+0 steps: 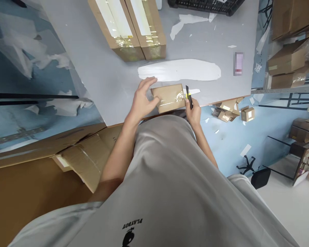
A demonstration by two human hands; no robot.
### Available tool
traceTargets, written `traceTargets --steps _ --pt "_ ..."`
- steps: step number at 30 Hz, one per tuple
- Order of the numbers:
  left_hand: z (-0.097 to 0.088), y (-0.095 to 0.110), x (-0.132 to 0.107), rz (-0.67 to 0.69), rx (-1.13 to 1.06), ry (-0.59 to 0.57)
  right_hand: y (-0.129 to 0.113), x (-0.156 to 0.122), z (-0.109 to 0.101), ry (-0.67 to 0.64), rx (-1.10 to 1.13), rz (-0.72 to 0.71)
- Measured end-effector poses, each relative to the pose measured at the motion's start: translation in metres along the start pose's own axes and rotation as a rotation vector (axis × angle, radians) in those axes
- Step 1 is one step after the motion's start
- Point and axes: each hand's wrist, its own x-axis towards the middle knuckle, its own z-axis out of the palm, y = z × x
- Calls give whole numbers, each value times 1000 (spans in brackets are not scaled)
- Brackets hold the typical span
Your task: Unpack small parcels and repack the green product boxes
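Note:
A small brown cardboard box [168, 98], with shiny clear tape at its right end, lies on the table near its front edge. My left hand [142, 100] is at the box's left end. Its fingers are spread apart, and the thumb tip rests at the edge of the box. In my right hand [194, 112] is a black and yellow utility knife [189, 97], held just beyond the box's right end and pointing away from me. Whether the knife touches the box, I cannot tell.
Behind the small box lies a long white paper strip [180, 70]. Two taped cartons [136, 31] stand at the back left, and a black crate [206, 5] at the back. A pinkish item [238, 63] lies on the right. Opened cartons [226, 109] litter the floor beyond the table's edge.

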Motion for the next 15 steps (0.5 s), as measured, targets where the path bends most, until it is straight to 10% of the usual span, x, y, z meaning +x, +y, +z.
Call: traceTargets --steps 7,15 --pt "50 25 20 172 47 -180 -7 -16 -12 -16 -38 -52" --pt "54 0 16 325 197 -304 -29 -30 -18 -138 -224 19"
